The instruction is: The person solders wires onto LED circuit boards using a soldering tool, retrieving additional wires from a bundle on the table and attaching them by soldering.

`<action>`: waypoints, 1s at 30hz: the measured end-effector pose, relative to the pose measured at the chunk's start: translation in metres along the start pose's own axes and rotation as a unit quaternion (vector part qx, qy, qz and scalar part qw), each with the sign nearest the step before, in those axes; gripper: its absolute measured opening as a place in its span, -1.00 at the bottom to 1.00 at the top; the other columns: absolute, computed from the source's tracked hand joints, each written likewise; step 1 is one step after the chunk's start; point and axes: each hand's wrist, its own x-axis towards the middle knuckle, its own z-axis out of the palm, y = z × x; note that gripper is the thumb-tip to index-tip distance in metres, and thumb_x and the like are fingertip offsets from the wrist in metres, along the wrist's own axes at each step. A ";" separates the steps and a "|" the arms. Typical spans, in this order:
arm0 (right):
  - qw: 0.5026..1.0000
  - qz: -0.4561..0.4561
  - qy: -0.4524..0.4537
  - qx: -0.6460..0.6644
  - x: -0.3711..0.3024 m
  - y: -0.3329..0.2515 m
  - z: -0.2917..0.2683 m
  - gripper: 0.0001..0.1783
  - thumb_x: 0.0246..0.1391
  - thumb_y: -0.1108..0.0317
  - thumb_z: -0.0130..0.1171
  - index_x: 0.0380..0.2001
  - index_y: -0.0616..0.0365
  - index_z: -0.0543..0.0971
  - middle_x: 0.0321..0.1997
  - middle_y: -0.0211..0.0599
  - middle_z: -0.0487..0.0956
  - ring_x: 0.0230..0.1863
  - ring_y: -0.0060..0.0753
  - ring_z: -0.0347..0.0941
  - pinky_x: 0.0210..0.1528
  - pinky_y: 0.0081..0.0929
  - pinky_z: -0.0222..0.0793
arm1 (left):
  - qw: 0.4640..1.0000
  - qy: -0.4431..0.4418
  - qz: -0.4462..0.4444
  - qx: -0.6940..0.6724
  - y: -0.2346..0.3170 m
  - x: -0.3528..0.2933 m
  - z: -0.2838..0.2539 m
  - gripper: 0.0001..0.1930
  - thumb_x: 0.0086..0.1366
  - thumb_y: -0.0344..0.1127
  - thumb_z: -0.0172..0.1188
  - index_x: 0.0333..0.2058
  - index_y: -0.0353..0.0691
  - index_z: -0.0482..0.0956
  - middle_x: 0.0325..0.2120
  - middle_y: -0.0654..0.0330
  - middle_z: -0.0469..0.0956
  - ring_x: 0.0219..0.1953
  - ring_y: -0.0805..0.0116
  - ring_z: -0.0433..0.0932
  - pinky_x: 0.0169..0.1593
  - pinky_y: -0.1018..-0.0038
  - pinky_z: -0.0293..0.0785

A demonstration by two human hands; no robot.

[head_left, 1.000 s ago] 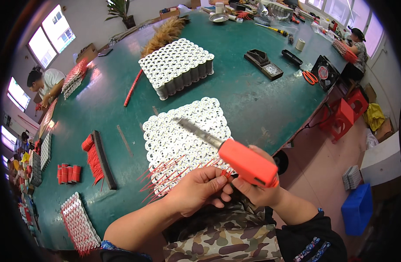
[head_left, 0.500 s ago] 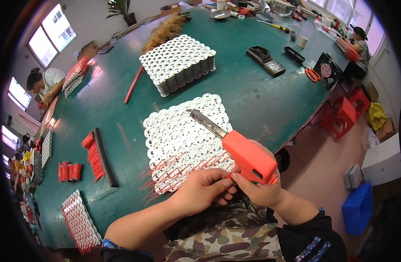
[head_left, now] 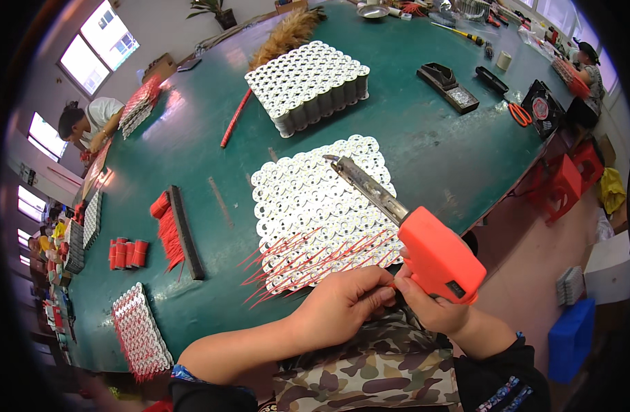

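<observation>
My right hand [head_left: 435, 309] grips an orange soldering gun [head_left: 435, 254] by its handle; its long metal tip [head_left: 359, 182] lies over a flat pack of white-topped cylindrical cells [head_left: 315, 199] on the green table [head_left: 191, 137]. Thin red wires [head_left: 294, 264] stick out of the pack's near edge. My left hand [head_left: 346, 305] rests at that near edge beside the gun's handle, fingers curled and touching the right hand; whether it pinches a wire is hidden.
A taller block of white-capped cells [head_left: 308, 86] stands farther back. A red-bristled strip with a black bar [head_left: 178, 230], red cells [head_left: 126, 253] and another cell pack [head_left: 140, 333] lie left. Scissors [head_left: 519, 113], black boxes [head_left: 447, 84] right. Other people sit at far left [head_left: 88, 120] and far right [head_left: 588, 65].
The soldering gun's tip has shifted slightly right and forward over the cell pack. My left hand has stayed at the pack's near edge.
</observation>
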 end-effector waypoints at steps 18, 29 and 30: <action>0.933 0.268 -0.018 0.241 -0.010 -0.014 -0.047 -0.30 0.21 0.25 0.26 0.31 0.37 0.29 0.18 0.16 0.54 -0.02 -0.17 0.66 -0.03 -0.27 0.64 | 0.792 0.285 0.196 0.503 -0.035 -0.002 -0.068 -0.76 0.12 -0.53 0.22 -0.19 -0.21 0.64 -0.36 0.16 0.55 -0.34 0.11 0.59 -0.30 0.29 0.53; 0.955 0.230 -0.068 0.177 -0.011 -0.012 -0.043 -0.43 0.10 0.52 0.25 0.20 0.38 0.43 0.10 -0.04 0.58 -0.07 -0.36 0.62 0.00 -0.33 0.58 | 0.678 0.285 0.242 0.633 -0.036 0.007 -0.064 -0.78 0.05 -0.39 0.25 -0.26 -0.11 0.67 -0.45 0.35 0.51 -0.35 0.34 0.51 -0.14 0.30 0.29; 0.955 0.232 -0.066 0.173 -0.017 -0.005 -0.047 -0.43 0.10 0.52 0.25 0.20 0.38 0.43 0.10 -0.04 0.58 -0.07 -0.36 0.62 0.00 -0.33 0.58 | 0.680 0.284 0.244 0.631 -0.036 0.009 -0.064 -0.78 0.05 -0.39 0.25 -0.26 -0.11 0.67 -0.45 0.35 0.51 -0.35 0.34 0.51 -0.14 0.30 0.29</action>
